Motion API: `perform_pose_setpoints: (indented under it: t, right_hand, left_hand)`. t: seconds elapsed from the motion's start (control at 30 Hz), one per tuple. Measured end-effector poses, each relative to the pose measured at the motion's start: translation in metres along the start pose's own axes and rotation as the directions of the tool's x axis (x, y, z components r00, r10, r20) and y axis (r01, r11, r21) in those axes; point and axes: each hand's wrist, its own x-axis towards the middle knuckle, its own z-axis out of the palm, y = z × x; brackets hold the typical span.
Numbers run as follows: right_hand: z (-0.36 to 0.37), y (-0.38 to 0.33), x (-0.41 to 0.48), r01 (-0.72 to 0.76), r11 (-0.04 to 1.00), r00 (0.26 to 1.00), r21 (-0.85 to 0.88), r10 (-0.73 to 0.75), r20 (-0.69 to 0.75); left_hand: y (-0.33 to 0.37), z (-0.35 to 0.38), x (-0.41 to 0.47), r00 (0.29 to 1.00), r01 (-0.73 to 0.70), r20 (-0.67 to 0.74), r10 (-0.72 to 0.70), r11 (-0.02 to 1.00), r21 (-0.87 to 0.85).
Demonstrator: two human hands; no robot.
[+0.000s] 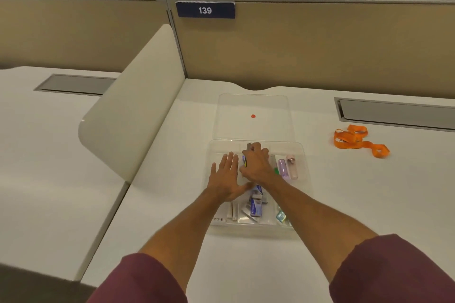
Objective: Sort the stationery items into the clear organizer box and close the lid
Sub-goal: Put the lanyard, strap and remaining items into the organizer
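We wear maroon sleeves (138, 280) pushed above the elbows, our forearms bare; our hands (227, 177) carry no rings or watch.

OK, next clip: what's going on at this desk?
A person is sorting stationery into a clear organizer box on a white desk. The right hand is curled around a small item inside the box, while the left hand lies flat and open beside it. The lid is still open, lying behind the box. An orange lanyard sits off to the right.
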Motion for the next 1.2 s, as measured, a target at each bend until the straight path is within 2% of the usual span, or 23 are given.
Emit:
perform_pose_setpoints:
  t: [0.27, 0.4, 0.67, 0.87, 1.2]
  right_hand:
    - [0.002, 0.010, -0.014, 0.054, 0.998, 0.995, 0.019, -0.056, 0.084]
    - [-0.008, 0.018, -0.021, 0.055, 0.998, 0.998, 0.021, -0.055, -0.006]
    - [-0.039, 0.058, -0.043, -0.124, 0.992, 0.981, 0.035, 0.128, -0.144]
    - [-0.066, 0.123, -0.074, -0.257, 0.965, 0.946, 0.050, 0.262, -0.191]
    - [-0.100, 0.265, -0.137, -0.534, 0.841, 0.808, 0.088, 0.538, -0.241]
  left_hand:
    - [-0.002, -0.004, 0.001, 0.999, -0.022, -0.026, 0.023, 1.000, 0.019]
    - [0.006, -0.013, 0.007, 0.998, -0.048, -0.030, 0.049, 0.999, 0.024]
    - [0.051, -0.028, 0.021, 0.982, -0.158, -0.089, 0.164, 0.985, 0.069]
    - [0.118, -0.024, 0.036, 0.954, -0.276, -0.080, 0.288, 0.952, 0.132]
    - [0.257, 0.021, 0.055, 0.917, -0.397, 0.032, 0.398, 0.901, 0.178]
